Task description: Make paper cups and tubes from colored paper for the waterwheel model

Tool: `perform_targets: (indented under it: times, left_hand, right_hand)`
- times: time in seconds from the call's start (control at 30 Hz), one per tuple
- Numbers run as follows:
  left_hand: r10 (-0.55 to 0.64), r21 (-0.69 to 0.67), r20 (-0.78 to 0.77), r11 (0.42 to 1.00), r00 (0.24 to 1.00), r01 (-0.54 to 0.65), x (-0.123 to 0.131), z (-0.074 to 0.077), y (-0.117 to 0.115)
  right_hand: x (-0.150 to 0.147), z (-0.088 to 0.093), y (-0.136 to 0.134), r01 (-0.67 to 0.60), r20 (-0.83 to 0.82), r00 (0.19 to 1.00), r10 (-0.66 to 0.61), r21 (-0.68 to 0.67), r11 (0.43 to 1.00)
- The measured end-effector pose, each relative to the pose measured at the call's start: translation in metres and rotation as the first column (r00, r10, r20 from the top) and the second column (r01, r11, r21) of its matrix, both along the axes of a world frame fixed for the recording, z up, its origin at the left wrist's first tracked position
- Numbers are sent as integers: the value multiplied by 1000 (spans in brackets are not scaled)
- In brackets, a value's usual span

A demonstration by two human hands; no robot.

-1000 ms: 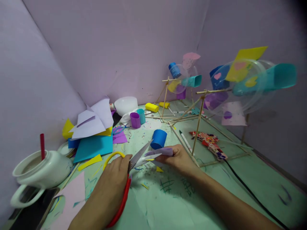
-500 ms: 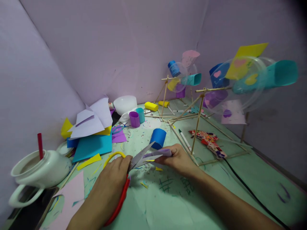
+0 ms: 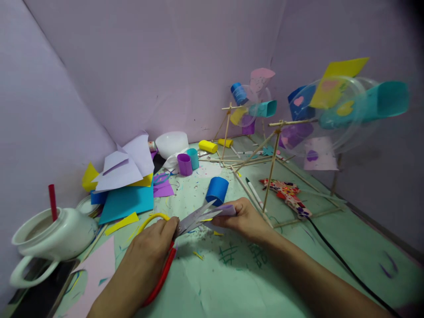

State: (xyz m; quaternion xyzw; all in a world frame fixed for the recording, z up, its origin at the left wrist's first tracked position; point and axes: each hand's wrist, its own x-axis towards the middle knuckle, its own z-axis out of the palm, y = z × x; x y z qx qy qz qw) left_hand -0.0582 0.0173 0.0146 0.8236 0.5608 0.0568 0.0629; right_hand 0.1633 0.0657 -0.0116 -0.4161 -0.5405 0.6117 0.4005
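My left hand (image 3: 150, 249) grips a pair of scissors (image 3: 190, 223) with one yellow and one red handle. Their blades point right and stand slightly apart around a light purple piece of paper (image 3: 228, 210). My right hand (image 3: 245, 216) pinches that paper at its right end; the fingertips are partly hidden. Just behind the blades, a blue paper tube (image 3: 217, 191) lies on the green table covering (image 3: 212, 282). Small yellow scraps (image 3: 198, 255) are scattered beneath my hands.
Stick frames carry wheels of clear discs (image 3: 344, 115) and coloured paper cups on the right. A patterned glue gun (image 3: 288, 196) with a black cord lies there. At left are a white teapot (image 3: 62, 234) and stacked paper sheets (image 3: 127, 205). Purple (image 3: 184, 164) and teal tubes stand behind.
The scissors' blades have come closer together on the light purple paper. My left hand has shifted slightly left and down; my right hand stays nearly in place.
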Motion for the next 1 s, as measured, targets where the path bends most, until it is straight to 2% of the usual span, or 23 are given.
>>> perform_targets:
  times: [0.3, 0.5, 0.73, 0.9, 1.0]
  left_hand:
    - [-19, 73, -37, 997, 999, 22, -8, -11, 2]
    - [-19, 31, -31, 999, 999, 20, -9, -12, 2]
    - [-14, -9, 56, 1000, 998, 15, -8, -11, 3]
    - [-30, 9, 127, 1000, 991, 29, -10, -13, 3]
    - [-1, 17, 176, 1000, 984, -2, -12, -11, 4]
  right_hand:
    - [0, -3, 0, 11, 15, 1000, -10, -37, 999]
    - [0, -3, 1, 22, 2, 1000, -22, -59, 998]
    - [1, -8, 2, 0, -27, 1000, -2, -71, 997]
    - [2, -8, 2, -11, -50, 999, 7, -77, 997]
    - [3, -9, 3, -26, -53, 998, 22, -75, 997]
